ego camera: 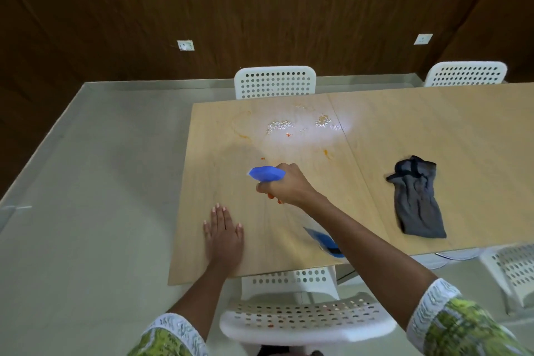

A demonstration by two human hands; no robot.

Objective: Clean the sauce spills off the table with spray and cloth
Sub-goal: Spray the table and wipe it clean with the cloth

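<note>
The table (404, 130) carried orange sauce spots (327, 152) and wet foam far from the near edge. The grey cloth (416, 202), soft and light, lay right. The right hand (289, 185) gripped the blue spray bottle (267, 174), its fingers curled around the trigger neck; the left hand (224, 235) rested flat.

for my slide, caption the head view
Right hand aims spray bottle at sauce spills; cloth waits.

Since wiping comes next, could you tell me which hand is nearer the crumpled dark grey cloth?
Right. The right hand, gripping the blue spray bottle, is left of the crumpled dark grey cloth; the left hand rests farther left.
</note>
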